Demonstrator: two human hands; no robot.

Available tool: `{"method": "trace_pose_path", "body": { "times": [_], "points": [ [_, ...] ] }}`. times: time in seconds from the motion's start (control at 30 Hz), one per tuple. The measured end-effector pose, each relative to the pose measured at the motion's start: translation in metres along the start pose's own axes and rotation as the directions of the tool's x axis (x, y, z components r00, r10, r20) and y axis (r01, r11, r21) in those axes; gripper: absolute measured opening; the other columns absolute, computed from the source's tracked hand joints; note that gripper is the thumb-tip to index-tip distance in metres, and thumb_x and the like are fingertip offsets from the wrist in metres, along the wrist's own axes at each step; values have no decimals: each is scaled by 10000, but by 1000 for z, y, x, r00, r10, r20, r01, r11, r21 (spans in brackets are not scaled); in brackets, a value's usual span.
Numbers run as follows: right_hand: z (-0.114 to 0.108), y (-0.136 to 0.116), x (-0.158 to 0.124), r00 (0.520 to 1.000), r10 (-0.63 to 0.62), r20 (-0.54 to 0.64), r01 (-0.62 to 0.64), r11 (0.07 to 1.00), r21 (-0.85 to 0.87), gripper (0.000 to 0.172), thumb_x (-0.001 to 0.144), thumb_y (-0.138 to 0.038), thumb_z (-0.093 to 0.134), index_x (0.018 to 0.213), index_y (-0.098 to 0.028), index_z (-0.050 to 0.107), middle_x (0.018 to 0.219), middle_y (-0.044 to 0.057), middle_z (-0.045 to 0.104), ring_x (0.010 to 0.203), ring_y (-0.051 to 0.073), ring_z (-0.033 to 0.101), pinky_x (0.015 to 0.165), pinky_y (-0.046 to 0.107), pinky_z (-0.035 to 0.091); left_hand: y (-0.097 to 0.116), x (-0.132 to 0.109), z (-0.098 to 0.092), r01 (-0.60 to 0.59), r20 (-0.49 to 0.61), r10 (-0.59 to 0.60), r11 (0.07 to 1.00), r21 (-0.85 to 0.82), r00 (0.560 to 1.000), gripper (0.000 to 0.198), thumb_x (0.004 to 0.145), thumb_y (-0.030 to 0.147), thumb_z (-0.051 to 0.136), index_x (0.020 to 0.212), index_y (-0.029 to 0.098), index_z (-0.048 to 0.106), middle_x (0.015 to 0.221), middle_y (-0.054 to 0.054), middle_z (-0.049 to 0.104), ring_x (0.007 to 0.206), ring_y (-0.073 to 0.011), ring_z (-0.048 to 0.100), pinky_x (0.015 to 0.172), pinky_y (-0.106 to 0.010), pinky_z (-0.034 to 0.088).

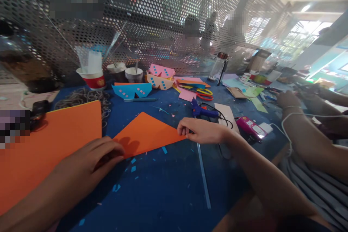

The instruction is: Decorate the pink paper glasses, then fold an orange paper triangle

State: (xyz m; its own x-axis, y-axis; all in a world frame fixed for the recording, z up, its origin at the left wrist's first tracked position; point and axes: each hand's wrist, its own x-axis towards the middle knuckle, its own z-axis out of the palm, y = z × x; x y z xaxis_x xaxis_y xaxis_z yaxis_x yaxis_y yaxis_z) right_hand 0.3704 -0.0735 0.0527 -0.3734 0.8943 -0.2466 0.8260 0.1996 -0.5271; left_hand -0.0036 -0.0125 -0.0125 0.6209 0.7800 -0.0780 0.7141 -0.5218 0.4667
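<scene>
A folded orange paper triangle (149, 130) lies on the blue table between my hands, its peak pointing away from me. My left hand (94, 161) has its fingers curled over the paper's left corner, with the thumb hidden in part. At the right corner, my right hand (203, 129) pinches the paper with bent fingers. Small blue paper scraps (133, 168) are scattered just in front of the triangle. To the left, a large orange sheet (62, 130) lies partly under my left forearm. A blue glue gun (202, 110) rests just beyond my right hand.
Folded paper pieces, including a blue one (132, 90), stand at the back near a pen (140, 99). Scissors (204, 94), a pink device (250, 128), a glass bottle (217, 67) and a red-white cup (94, 79) are around. A co-worker's arm (304, 130) reaches in at right.
</scene>
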Motion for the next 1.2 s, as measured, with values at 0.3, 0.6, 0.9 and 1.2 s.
{"method": "trace_pose_path", "body": {
  "times": [0.3,0.6,0.9,1.2],
  "points": [
    [-2,6,0,999,-26,28,25,999,21,492,761,121,502,1123,-167,672,1176,80,742,1030,184,706,901,309,565,-8,-1,7,-25,-84,25,1000,-1,996,514,992,748,465,1018,335,769,1095,-26,779,1019,-290,723,864,-402,574],
    [1,-1,0,999,-29,-41,28,999,-17,386,869,66,462,1058,-184,688,1144,67,760,1010,185,709,875,320,535,-13,-1,13,4,-90,-6,1000,-15,996,451,1014,698,469,1043,347,751,1120,-9,772,1019,-286,721,863,-400,546],
    [37,-23,14,905,-348,-244,334,938,-96,78,1038,-144,675,1086,-182,724,1119,68,749,1077,196,683,962,337,528,-7,-1,15,-34,-129,32,999,-15,991,426,1037,669,483,1035,349,764,1052,19,795,961,-261,750,830,-366,580],
    [47,-16,21,887,-395,-239,355,914,-194,35,1043,-202,741,1068,-180,752,1084,60,726,1072,200,679,984,351,535,1,-1,12,-89,-197,84,996,-16,977,463,1006,680,491,962,337,798,1034,-27,808,947,-270,774,793,-371,614]
  ]
}}
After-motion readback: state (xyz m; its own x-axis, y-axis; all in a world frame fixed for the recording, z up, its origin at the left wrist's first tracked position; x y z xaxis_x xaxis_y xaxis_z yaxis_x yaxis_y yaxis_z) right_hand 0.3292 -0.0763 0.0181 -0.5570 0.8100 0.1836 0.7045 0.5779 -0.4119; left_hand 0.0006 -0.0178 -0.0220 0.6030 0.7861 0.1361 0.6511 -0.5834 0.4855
